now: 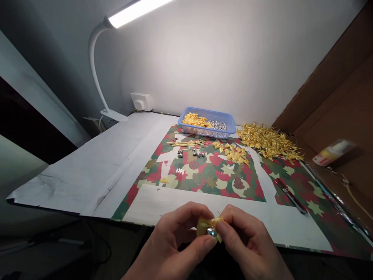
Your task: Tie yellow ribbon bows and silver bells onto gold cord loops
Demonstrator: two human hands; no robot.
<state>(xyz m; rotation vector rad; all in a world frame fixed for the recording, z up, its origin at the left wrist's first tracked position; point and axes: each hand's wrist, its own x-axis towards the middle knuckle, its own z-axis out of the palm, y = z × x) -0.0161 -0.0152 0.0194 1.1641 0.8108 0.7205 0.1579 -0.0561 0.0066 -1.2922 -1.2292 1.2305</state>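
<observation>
Fingers [201, 245] pinching yellow ribbon [201, 228], silver ball [211, 231], both partly hidden

Two hands [177, 241] [249, 235], one lamp [136, 14], one basket [204, 132], one bottle [328, 156]; yellow bows [266, 140], silver bells [218, 125] beyond counting.

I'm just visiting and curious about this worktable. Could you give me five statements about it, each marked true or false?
1. The left hand and right hand both grip a piece of yellow ribbon with a shiny silver bead on it. True.
2. The lamp is switched off. False: it is lit.
3. The basket holds yellow pieces and small silver beads. True.
4. The basket is red. False: it is blue.
5. The slim red and silver tool lies left of the basket. False: it lies to the right, nearer the person.
</observation>
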